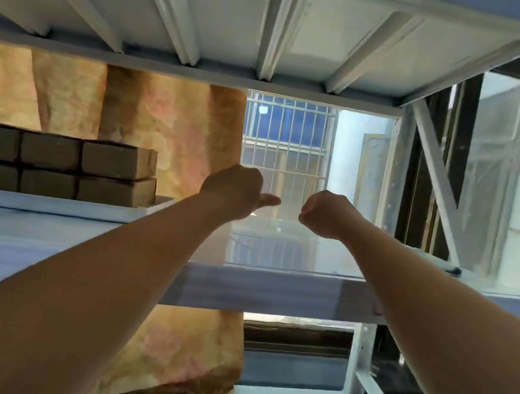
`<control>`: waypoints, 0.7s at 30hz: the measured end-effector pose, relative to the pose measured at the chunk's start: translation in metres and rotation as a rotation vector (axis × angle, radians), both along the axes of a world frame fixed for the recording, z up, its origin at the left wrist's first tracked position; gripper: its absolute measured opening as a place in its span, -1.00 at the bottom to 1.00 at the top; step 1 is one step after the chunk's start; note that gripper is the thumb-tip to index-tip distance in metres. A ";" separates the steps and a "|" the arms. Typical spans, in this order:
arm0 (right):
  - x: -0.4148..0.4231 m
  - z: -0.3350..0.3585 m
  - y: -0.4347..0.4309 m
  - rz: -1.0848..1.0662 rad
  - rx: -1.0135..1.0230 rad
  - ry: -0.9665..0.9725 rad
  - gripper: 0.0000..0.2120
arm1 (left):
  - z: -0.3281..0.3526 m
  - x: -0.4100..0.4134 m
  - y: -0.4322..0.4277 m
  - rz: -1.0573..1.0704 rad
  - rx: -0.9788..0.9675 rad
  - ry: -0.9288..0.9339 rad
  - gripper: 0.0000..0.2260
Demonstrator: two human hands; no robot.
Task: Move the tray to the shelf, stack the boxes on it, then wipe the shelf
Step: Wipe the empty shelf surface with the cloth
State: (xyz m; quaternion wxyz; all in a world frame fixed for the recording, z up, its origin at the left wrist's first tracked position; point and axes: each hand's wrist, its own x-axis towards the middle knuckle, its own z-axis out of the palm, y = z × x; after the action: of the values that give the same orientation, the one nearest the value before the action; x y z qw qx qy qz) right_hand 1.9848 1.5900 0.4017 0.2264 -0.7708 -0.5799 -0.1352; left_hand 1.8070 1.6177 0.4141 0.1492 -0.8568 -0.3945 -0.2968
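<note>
With the brown cardboard boxes [52, 164] stacked on the white tray [56, 203] at the glossy white shelf's [278, 244] left, I'd fetch a cloth, since my left hand [235, 191] and right hand [326, 212] hover curled and empty.

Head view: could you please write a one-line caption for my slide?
Both hands, left and right, reach with curled fingers over the white shelf; brown boxes sit stacked on a tray.

Glossy, smooth white painted-metal shelf [294, 253] mirroring the window bars, matt brown cardboard boxes [52, 164] with rough edges, smooth white plastic-looking tray [46, 202], soft patterned orange-pink cloth curtain [161, 120], ribbed white metal underside above [278, 29]
</note>
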 end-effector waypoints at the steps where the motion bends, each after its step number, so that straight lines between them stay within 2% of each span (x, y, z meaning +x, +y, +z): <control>1: 0.009 0.000 -0.004 -0.020 -0.009 -0.002 -0.68 | 0.000 0.005 -0.003 0.007 0.003 0.026 -0.48; 5: 0.035 0.001 -0.023 -0.140 -0.060 -0.032 -0.64 | 0.004 0.022 -0.010 -0.020 -0.043 0.090 -0.49; 8: 0.048 -0.002 -0.038 -0.211 -0.098 -0.009 -0.66 | 0.002 0.028 -0.006 -0.126 -0.133 0.114 -0.63; 12: 0.065 -0.004 -0.053 -0.300 -0.140 0.048 -0.67 | -0.007 0.029 0.002 -0.168 -0.161 0.161 -0.80; 16: 0.073 -0.011 -0.062 -0.372 -0.198 0.074 -0.65 | -0.014 0.025 0.015 -0.198 -0.114 0.143 -0.73; 18: 0.071 -0.014 -0.065 -0.414 -0.194 0.021 -0.69 | -0.016 0.023 0.015 -0.244 -0.122 0.116 -0.71; 21: 0.067 -0.016 -0.064 -0.473 -0.161 -0.162 -0.71 | -0.018 0.024 0.012 -0.301 -0.126 0.112 -0.70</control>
State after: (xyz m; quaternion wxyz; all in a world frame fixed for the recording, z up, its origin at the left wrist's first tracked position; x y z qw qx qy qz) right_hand 2.0515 1.5255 0.3861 0.0793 -0.8871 -0.4088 -0.1992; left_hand 1.8313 1.6296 0.3964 0.0706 -0.9291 -0.2706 -0.2422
